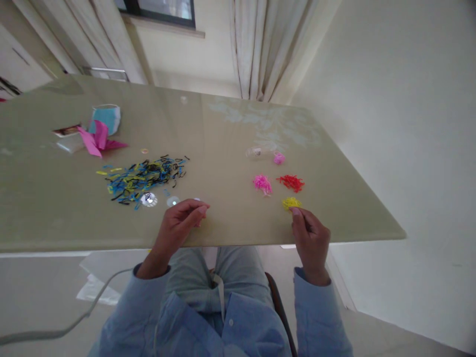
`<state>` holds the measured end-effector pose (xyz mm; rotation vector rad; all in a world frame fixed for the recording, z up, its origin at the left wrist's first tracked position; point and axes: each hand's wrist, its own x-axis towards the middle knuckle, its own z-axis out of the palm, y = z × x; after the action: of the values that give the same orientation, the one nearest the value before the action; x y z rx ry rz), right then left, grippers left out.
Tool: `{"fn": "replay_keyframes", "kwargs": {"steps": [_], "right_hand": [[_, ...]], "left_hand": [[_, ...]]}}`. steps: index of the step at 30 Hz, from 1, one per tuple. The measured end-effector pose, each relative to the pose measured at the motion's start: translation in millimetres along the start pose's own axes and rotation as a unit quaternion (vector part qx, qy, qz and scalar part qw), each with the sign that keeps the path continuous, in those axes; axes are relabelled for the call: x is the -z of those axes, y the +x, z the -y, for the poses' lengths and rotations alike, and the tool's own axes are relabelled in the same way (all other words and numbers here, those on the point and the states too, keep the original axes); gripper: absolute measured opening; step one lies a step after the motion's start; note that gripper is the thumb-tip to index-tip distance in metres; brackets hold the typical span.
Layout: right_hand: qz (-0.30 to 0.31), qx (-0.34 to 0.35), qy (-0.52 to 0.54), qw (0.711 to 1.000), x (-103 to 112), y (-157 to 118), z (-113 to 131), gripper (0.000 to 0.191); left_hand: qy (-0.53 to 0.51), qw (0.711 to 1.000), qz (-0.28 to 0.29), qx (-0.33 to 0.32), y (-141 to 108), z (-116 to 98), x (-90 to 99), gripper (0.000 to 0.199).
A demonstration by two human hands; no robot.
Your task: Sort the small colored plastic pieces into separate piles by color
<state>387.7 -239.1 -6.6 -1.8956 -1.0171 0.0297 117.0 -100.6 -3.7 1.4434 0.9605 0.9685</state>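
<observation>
At the table's front edge, my left hand (182, 220) is pinched closed, with a little pink showing under its fingertips; what it grips is too small to make out. The closed fingertips of my right hand (309, 233) touch the near side of a small yellow pile (291, 203); anything between them cannot be made out. Behind the yellow pile lie a red pile (292, 183) and a pink pile (262, 184) of small bands. Left of my left hand spreads a mixed heap of black, blue and yellow bands (145, 177), with shiny round discs (149, 199) at its near side.
A clear container (256, 152) lies beside a pink bundle (278, 158) behind the piles. At the back left are a pink folded paper (99, 140), a blue mask (107, 120) and a clear packet (70, 144). A wall stands right of the table (223, 198).
</observation>
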Motion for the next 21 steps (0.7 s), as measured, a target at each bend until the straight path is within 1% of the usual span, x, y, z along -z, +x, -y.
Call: {"fn": "replay_keyframes", "kwargs": {"steps": [3, 6, 8, 11, 14, 16, 18, 20, 21], "right_hand": [[0.03, 0.006, 0.059, 0.998, -11, -2, 9, 0.035], [0.071, 0.038, 0.078, 0.994, -24, -1, 16, 0.045], [0.102, 0.072, 0.062, 0.99, -33, 0, 19, 0.049], [0.135, 0.129, 0.008, 0.982, -44, 2, 21, 0.052], [0.152, 0.17, -0.023, 0.973, -48, 4, 21, 0.054], [0.153, 0.185, -0.029, 0.97, -47, 3, 18, 0.055], [0.15, 0.202, -0.035, 0.967, -46, 2, 16, 0.055], [0.144, 0.222, -0.039, 0.964, -45, 1, 15, 0.054], [0.142, 0.231, -0.041, 0.962, -45, 0, 14, 0.054]], "left_hand": [[-0.02, 1.0, 0.014, -0.002, 1, 1, -0.8, 0.024], [-0.034, 0.999, 0.02, 0.007, 2, 4, -1.9, 0.026], [-0.049, 0.999, 0.018, 0.013, 1, 6, -2.9, 0.029], [-0.062, 0.998, 0.008, 0.017, -3, 7, -1.9, 0.032], [-0.041, 0.999, -0.018, 0.013, -7, 7, 8.8, 0.032], [0.017, 0.998, -0.057, -0.01, -9, 6, 23.9, 0.029], [0.128, 0.984, -0.114, -0.05, -8, 4, 44.6, 0.024], [0.273, 0.943, -0.17, -0.083, -7, 2, 67.7, 0.02], [0.329, 0.92, -0.194, -0.083, -6, 2, 78.8, 0.02]]}}
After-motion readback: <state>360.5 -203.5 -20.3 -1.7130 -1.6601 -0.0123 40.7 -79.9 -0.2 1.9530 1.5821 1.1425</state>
